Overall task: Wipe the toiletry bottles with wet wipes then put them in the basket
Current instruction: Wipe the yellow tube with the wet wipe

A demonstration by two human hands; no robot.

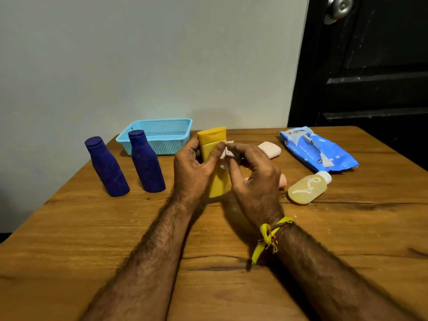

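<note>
Your left hand (194,167) grips the yellow tube (214,158), right hand (252,174) pinching the wipe (228,152); a wet tube could slip onto the surface (208,262).

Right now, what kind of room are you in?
Probably a room in a home, though I can't tell which. I see a brown wooden table pushed against a plain pale wall, and a dark wooden door with a round silver metal knob beside it.

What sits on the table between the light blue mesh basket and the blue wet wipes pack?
In the head view, the yellow tube, gripped by the left hand, and beyond it a pale pink soap-like bar lie between the light blue mesh basket and the blue wet wipes pack.
</note>
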